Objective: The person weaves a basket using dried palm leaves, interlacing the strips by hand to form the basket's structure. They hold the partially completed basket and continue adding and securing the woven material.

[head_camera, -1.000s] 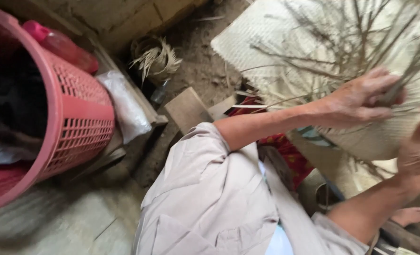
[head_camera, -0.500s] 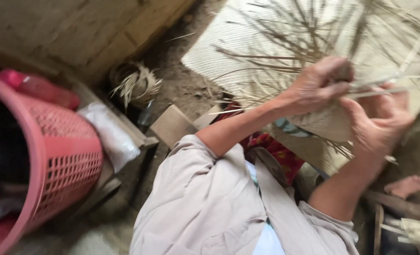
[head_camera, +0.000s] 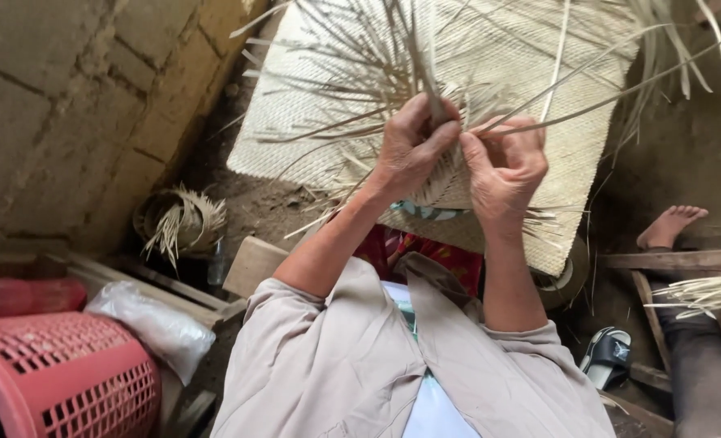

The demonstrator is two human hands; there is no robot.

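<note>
Both hands are up at the middle of the view, working on a pale straw-coloured woven piece with long loose strips fanning out from it (head_camera: pixel 449 182). The left hand (head_camera: pixel 413 146) has its fingers curled tight around a bunch of thin strips, which stand up out of the fist. The right hand (head_camera: pixel 506 166) sits just beside it, touching, with its fingers (head_camera: pixel 478 150) pinched closed on a strip at the edge of the weave. The piece is held in the air between the two hands, above the person's lap.

Under and behind it lies a large flat woven mat of the same pale straw (head_camera: pixel 571 122), spread on the dirt floor. Loose strips cross over it in all directions.

Down at the left, a red plastic basket with a grid wall (head_camera: pixel 68 381) stands at the frame's edge, with a clear plastic bag (head_camera: pixel 153 324) leaning just beside it. Further up, near the block wall, sits a small round coil with straw ends sticking out (head_camera: pixel 178 219).

At the right, another person's bare foot (head_camera: pixel 669 225) rests on the ground near a wooden frame, and a bundle of cut pale strips (head_camera: pixel 709 294) lies across a dark trouser leg. A black sandal (head_camera: pixel 608 357) lies below.
</note>
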